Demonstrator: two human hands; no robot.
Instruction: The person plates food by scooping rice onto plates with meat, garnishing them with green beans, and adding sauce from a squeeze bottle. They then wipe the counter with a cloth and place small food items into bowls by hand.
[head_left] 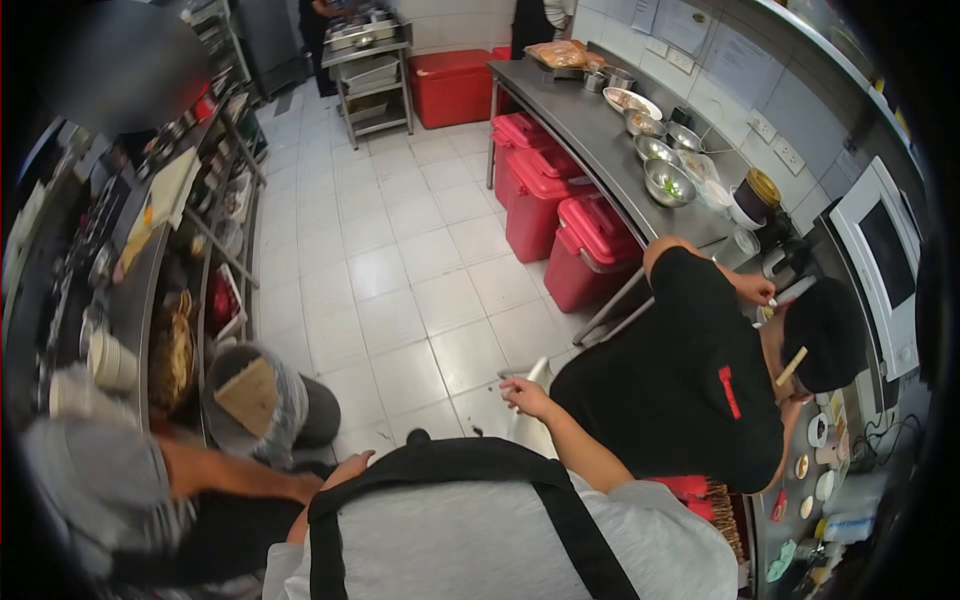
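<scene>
My right hand point(528, 397) is out in front of my body, its fingers bent at the edge of a white object point(531, 434). That object looks thin and smooth, and part of it is hidden behind my hand and apron. My left hand point(347, 469) is low beside the black apron point(430, 462), with most of its fingers hidden. Close to it on the left is the forearm point(235, 474) of a person in a grey sleeve. A grey bin point(318, 415) with a clear liner and a piece of cardboard point(249, 397) stands just beyond my left hand.
At right, a person in a black shirt point(670, 370) leans over the steel counter point(590, 120), which bears metal bowls point(670, 184). Red lidded bins point(592, 250) stand beneath it. Shelves and a stove point(75, 250) line the left. White floor tiles point(390, 270) run between, toward a red cooler point(452, 90).
</scene>
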